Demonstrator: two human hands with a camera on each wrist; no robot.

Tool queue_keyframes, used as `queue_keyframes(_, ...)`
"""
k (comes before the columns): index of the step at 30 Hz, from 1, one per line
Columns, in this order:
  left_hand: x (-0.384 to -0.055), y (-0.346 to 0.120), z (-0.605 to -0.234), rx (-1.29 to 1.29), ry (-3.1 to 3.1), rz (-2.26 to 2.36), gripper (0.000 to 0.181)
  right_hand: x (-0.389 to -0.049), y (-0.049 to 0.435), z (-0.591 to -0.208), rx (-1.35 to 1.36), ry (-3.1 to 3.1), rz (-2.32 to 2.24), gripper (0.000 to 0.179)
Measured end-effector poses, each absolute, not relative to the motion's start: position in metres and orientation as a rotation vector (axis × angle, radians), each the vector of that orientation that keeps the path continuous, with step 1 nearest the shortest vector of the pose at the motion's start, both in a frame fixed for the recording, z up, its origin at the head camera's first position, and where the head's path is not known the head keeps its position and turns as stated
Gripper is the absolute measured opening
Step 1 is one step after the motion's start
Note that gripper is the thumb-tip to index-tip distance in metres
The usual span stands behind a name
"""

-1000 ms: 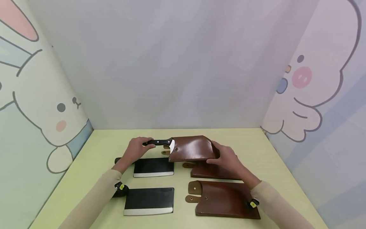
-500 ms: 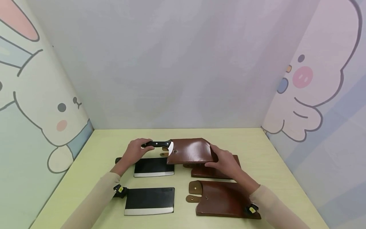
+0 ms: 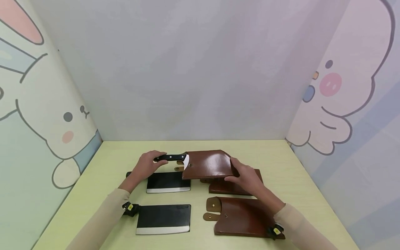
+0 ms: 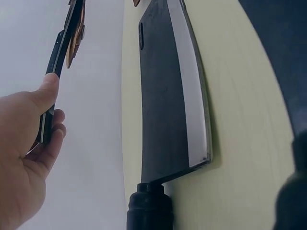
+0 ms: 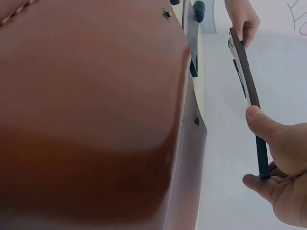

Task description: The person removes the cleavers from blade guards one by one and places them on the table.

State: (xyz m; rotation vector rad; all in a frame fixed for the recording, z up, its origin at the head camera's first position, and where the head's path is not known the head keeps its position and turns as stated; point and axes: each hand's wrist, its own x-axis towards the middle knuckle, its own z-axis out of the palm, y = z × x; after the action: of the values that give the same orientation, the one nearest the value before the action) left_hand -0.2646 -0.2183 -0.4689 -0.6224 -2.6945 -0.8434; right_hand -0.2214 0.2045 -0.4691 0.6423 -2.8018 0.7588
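Note:
My left hand (image 3: 147,165) pinches the black riveted handle of a knife (image 3: 170,157), thumb and fingers closing on it in the left wrist view. Its blade sits inside a brown leather sheath (image 3: 208,164), with only a bright strip near the handle showing. At the sheath's far right end, my right hand (image 3: 248,175) grips the edges between thumb and fingers. Both are held above the table. Below lie two black cleavers with pale edges, a rear cleaver (image 3: 168,182) and a front cleaver (image 3: 164,219). The left sleeve and hand partly hide their handles.
A second brown sheath (image 3: 229,188) lies under the raised one, partly covered. Nearer me is a third sheath (image 3: 243,217) with its snap straps spread left. The pale yellow table (image 3: 118,152) meets a grey wall (image 3: 193,76) behind and printed walls at both sides.
Both hands have brought the sheathed knife slightly down and to the left. Over the last half second it has hardly moved. The cleavers and the other sheaths stay where they were.

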Motion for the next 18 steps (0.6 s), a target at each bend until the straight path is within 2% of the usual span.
queue_keyframes(18,-0.268,-0.232,-0.468,-0.582,-2.605,-0.77,0.038,-0.221,0.212,-0.469,0.572,-2.772,0.723,0.089)
